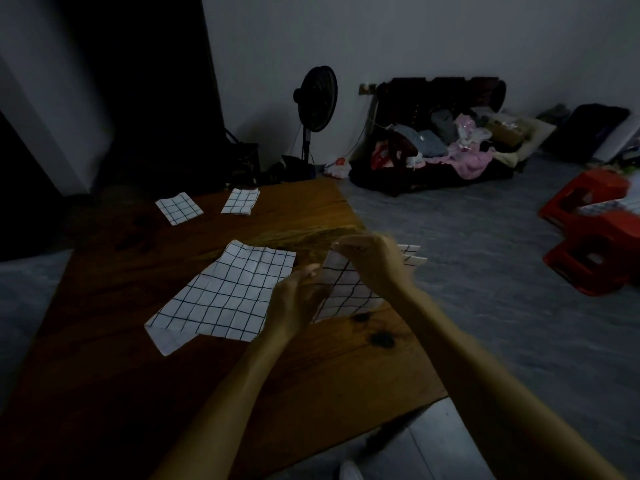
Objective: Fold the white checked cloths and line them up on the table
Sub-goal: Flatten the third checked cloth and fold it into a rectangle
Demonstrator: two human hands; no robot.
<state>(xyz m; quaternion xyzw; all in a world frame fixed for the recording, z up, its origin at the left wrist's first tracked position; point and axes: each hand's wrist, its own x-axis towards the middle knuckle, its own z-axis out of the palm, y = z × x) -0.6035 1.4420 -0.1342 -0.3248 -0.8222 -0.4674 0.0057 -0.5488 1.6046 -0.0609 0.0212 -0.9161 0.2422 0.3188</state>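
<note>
- The right hand (pixel 369 261), right of centre, has its grip closed on the top edge of a checked cloth (pixel 346 292), lifting it off the wooden surface (pixel 138 358).
- The left hand (pixel 298 299) is at that cloth's left edge; blur hides whether its grip holds it.
- An unfolded cloth (pixel 225 292) lies flat at centre.
- Two folded cloths (pixel 178 207) (pixel 240 201) lie side by side, upper left.

It was a dim room in a home: a standing fan (pixel 316 98) stood upper centre by the wall, an open suitcase (pixel 440 133) heaped with clothes lay upper right, and red plastic stools (pixel 595 233) sat at the right edge.
</note>
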